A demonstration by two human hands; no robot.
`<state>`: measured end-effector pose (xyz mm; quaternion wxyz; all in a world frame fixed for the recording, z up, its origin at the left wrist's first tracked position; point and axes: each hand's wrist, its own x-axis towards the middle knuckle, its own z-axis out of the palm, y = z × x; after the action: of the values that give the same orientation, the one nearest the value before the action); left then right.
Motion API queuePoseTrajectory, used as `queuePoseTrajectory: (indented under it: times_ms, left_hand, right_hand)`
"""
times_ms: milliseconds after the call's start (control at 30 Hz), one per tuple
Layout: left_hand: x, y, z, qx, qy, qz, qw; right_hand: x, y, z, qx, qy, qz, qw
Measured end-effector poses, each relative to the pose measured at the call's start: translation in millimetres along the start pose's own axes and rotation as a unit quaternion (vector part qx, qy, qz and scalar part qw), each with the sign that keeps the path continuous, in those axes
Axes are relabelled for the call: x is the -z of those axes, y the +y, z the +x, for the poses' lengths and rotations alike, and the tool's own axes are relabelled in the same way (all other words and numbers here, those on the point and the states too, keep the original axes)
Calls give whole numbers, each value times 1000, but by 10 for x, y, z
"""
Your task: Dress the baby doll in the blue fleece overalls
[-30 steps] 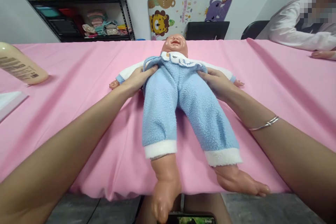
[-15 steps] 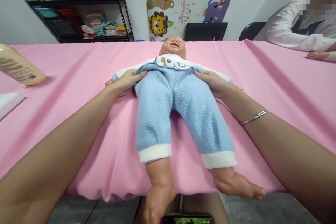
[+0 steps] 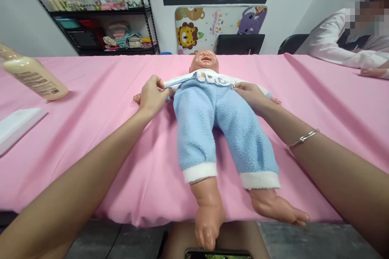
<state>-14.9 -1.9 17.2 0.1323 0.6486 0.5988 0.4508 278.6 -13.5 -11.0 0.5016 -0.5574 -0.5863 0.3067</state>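
Observation:
A baby doll (image 3: 205,61) lies on its back on a pink-covered table (image 3: 127,186), its bare feet reaching past the near edge. It wears fuzzy blue pants (image 3: 197,125) with white cuffs and a white top (image 3: 226,77). My left hand (image 3: 154,94) pinches a strip of blue cloth at the doll's waist and stretches it out to the left. At the other side of the waist, my right hand (image 3: 249,94) has its fingers closed on the cloth edge.
A lotion bottle (image 3: 36,79) and a white flat box (image 3: 21,127) are at the left. At the right, a person's sleeve (image 3: 328,42) and hand rest on the table. Below the near edge a phone (image 3: 219,255) shows. Shelves (image 3: 100,13) stand behind.
My left hand has risen off the doll's side and pulled the waist cloth outward. My right hand still holds its side. The whole view has shifted, with the doll appearing further right.

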Motion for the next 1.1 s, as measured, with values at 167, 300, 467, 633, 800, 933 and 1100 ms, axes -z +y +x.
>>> queuePoseTrajectory:
  times_ms: [167, 300, 467, 633, 800, 933, 1100]
  left_hand:
    - [-9, 93, -81, 14, -53, 50, 997]
    - [-66, 140, -130, 12, -111, 0, 994]
    - [-205, 81, -144, -26, -109, -105, 988]
    - [-261, 104, -183, -66, -47, -177, 981]
    - [-218, 229, -292, -130, -66, -188, 971]
    - [-205, 279, -333, -147, -88, -189, 967]
    - [-231, 320, -381, -130, -94, -204, 966]
  right_hand:
    - [51, -237, -15, -8, -39, 4, 999]
    - [79, -612, 9, -32, -139, 75, 987]
    - [77, -1039, 2, -22, -216, 226, 949]
    - [150, -970, 46, -40, -71, 332, 940]
    - [263, -870, 62, -30, -21, 292, 956]
    - [226, -716, 58, 34, 26, 200, 979]
    - [53, -688, 176, -132, 70, -107, 983]
